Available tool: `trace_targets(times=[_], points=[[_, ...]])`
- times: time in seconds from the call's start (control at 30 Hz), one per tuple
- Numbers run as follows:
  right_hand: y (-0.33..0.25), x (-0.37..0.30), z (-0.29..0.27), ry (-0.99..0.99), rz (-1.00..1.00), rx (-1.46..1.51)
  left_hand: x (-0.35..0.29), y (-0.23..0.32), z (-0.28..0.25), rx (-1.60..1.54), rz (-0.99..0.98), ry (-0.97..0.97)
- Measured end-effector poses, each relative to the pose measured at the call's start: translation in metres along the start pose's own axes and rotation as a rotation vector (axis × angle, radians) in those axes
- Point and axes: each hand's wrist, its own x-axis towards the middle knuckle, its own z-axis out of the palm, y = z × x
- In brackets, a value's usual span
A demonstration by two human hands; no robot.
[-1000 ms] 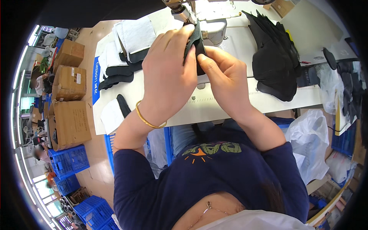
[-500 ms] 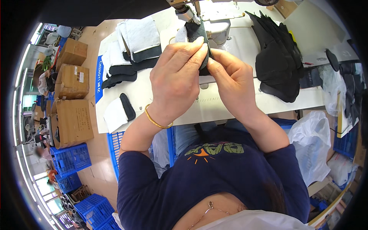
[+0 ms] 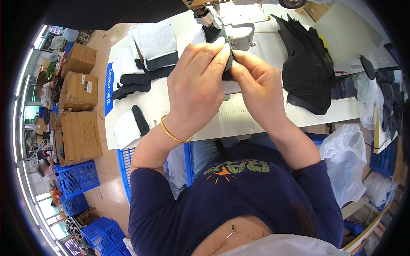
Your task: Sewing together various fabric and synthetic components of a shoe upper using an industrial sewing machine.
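A black fabric piece (image 3: 227, 65) sits under the head of the sewing machine (image 3: 207, 18), its near end between my hands. My left hand (image 3: 197, 79) presses on it from the left, with thumb and fingers close together near the machine's needle area. On the right, my right hand (image 3: 258, 83) pinches the edge of the same piece between thumb and forefinger. Part of the piece is hidden by my fingers. The needle itself cannot be made out.
White-and-black fabric pieces (image 3: 156, 40) lie stacked left of my hands, with one separate piece (image 3: 130, 126) nearer me. A pile of black pieces (image 3: 307, 68) lies right. Cardboard boxes (image 3: 81, 136) and blue crates (image 3: 77, 177) stand on the floor at left. A plastic bag (image 3: 345, 158) hangs at right.
Both hands keep their hold on the black fabric piece, which has shifted very slightly toward the machine. The whole view has moved a little.
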Motion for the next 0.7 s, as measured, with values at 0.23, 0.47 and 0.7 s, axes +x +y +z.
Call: trace_targets(times=[0.23, 0.47, 0.7], points=[[0.004, 0.012, -0.004, -0.013, 0.009, 0.000, 0.004, 0.000, 0.008, 0.050, -0.044, 0.017], [0.001, 0.018, -0.001, -0.006, -0.005, 0.103, 0.000, -0.005, 0.019, 0.079, -0.038, 0.067], [0.006, 0.004, -0.001, -0.008, 0.038, 0.085, -0.011, -0.006, 0.025, 0.034, -0.012, 0.178]])
